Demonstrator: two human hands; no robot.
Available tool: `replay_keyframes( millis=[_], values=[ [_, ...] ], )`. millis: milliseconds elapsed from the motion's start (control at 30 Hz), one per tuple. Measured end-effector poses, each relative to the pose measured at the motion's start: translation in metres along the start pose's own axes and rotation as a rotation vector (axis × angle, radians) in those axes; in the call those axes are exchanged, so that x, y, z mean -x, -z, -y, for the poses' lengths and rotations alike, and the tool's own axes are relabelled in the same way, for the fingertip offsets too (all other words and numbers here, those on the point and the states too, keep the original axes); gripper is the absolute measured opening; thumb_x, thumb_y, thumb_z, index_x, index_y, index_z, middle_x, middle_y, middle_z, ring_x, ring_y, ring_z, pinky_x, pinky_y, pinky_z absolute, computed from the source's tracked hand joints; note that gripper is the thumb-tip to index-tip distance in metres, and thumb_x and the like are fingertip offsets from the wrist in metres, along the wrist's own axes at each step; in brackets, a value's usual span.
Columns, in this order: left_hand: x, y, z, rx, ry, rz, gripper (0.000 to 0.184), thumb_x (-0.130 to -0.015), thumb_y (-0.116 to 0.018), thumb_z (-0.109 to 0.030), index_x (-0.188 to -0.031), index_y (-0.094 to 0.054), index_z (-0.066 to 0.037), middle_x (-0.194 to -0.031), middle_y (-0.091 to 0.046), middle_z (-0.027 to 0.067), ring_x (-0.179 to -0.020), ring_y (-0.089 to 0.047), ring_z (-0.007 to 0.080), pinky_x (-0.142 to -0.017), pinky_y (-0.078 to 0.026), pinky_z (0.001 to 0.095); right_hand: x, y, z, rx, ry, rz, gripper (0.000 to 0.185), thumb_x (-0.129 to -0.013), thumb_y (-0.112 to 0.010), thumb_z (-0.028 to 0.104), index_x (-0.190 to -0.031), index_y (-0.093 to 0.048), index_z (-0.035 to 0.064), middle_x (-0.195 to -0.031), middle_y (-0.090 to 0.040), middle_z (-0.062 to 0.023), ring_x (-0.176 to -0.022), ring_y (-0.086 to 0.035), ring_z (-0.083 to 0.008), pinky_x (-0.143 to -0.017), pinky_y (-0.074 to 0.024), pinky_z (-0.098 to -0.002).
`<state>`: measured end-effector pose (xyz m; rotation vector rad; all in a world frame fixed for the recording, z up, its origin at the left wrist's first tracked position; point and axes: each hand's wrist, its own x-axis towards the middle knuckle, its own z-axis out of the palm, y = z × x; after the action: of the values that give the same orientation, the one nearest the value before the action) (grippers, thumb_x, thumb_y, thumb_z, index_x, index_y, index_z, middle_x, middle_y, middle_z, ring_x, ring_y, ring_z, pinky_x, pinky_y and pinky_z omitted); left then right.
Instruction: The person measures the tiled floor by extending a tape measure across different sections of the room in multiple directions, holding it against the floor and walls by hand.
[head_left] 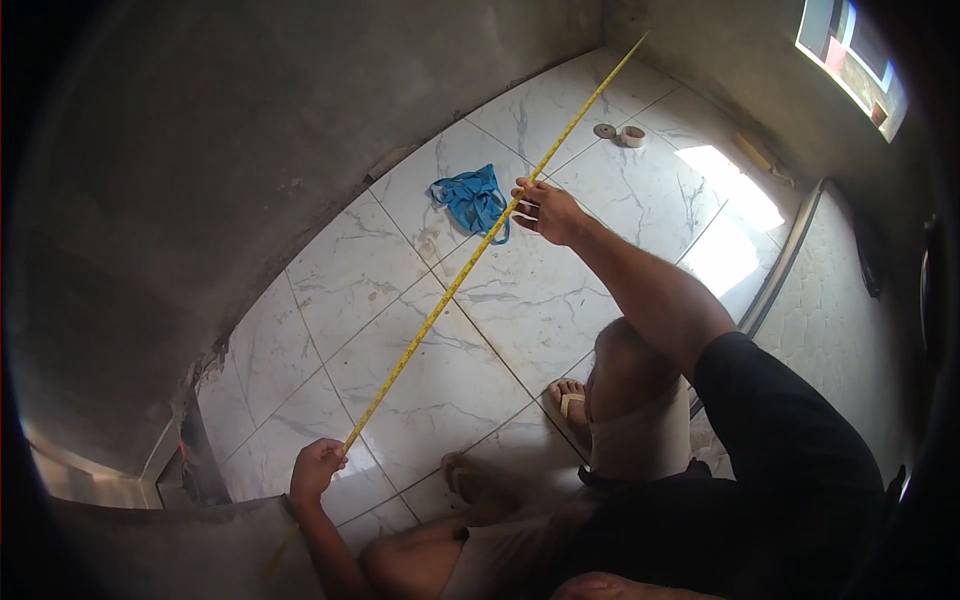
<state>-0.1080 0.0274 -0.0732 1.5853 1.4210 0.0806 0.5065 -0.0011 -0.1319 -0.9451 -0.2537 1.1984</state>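
A long yellow measuring tape [432,318] stretches diagonally from the far corner of the room down to the lower left. My left hand [318,468] is closed around its lower stretch, and a blurred end of the tape trails below the wrist. Farther up, my right hand [548,210] pinches the tape between thumb and fingers, the other fingers loosely curled. Just left of that hand, a crumpled blue cloth or bag with straps [473,200] lies on the floor, partly crossed by the tape.
White marbled tiles [520,330] cover the floor. A roll of tape [632,136] and a grey disc [604,131] lie near the far corner. A pale mattress [825,290] leans at the right. Bare grey walls [250,130] and a window [850,55] surround the space.
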Motion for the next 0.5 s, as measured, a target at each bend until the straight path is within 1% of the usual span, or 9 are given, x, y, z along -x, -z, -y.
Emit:
replay_keyframes(
  millis=[67,167,267,367,467,500],
  values=[
    [0.0,0.0,0.0,-0.006,-0.001,-0.001,0.02,-0.095,-0.059,-0.01,-0.106,-0.063,0.005,-0.085,-0.068,0.0105,-0.073,-0.064,0.0139,-0.072,-0.055,0.0268,-0.001,0.0,0.0,0.008,-0.004,-0.003,0.024,-0.103,-0.051,0.023,-0.125,-0.053,0.0134,-0.104,-0.061,0.0003,-0.096,-0.056,-0.0147,-0.091,-0.0476,-0.0373],
    [-0.004,0.002,0.009,-0.011,-0.021,-0.004,0.025,-0.094,-0.059,-0.017,-0.106,-0.064,0.005,-0.086,-0.07,0.0111,-0.076,-0.066,0.0146,-0.073,-0.052,0.0275,-0.002,0.001,0.0,-0.022,-0.011,0.005,0.024,-0.103,-0.049,0.022,-0.125,-0.052,0.012,-0.106,-0.062,-0.0015,-0.099,-0.056,-0.0162,-0.092,-0.0472,-0.0378],
    [-0.002,0.0,0.002,-0.02,-0.004,-0.012,0.026,-0.094,-0.06,-0.018,-0.107,-0.064,0.004,-0.087,-0.071,0.0109,-0.076,-0.066,0.0144,-0.072,-0.052,0.0275,0.002,-0.003,0.002,-0.031,-0.04,-0.054,0.024,-0.103,-0.048,0.02,-0.124,-0.052,0.0107,-0.108,-0.063,-0.0037,-0.099,-0.057,-0.0182,-0.091,-0.0476,-0.0382],
    [-0.001,-0.004,-0.001,-0.008,-0.012,-0.007,0.026,-0.093,-0.062,-0.019,-0.107,-0.065,0.003,-0.086,-0.071,0.0102,-0.076,-0.066,0.014,-0.071,-0.051,0.0275,0.003,-0.006,0.002,0.012,-0.078,-0.121,0.025,-0.104,-0.044,0.021,-0.126,-0.047,0.0108,-0.114,-0.061,-0.0064,-0.102,-0.057,-0.0198,-0.091,-0.0478,-0.039],
    [-0.001,-0.005,-0.005,-0.064,-0.038,0.01,0.028,-0.091,-0.063,-0.02,-0.108,-0.065,0.002,-0.086,-0.071,0.0098,-0.076,-0.066,0.0139,-0.07,-0.05,0.0275,-0.004,0.001,-0.002,0.024,-0.062,-0.135,0.031,-0.097,-0.057,0.016,-0.127,-0.048,0.0104,-0.108,-0.063,-0.0053,-0.095,-0.059,-0.0196,-0.086,-0.0487,-0.0383],
    [-0.002,-0.005,-0.004,-0.042,-0.026,0.011,0.027,-0.091,-0.064,-0.017,-0.108,-0.064,0.004,-0.087,-0.07,0.0102,-0.076,-0.066,0.014,-0.071,-0.051,0.0273,-0.003,-0.001,-0.002,0.047,-0.043,-0.131,0.034,-0.096,-0.059,0.014,-0.127,-0.047,0.0106,-0.107,-0.062,-0.0054,-0.094,-0.059,-0.0194,-0.085,-0.0485,-0.0381]
  ],
)
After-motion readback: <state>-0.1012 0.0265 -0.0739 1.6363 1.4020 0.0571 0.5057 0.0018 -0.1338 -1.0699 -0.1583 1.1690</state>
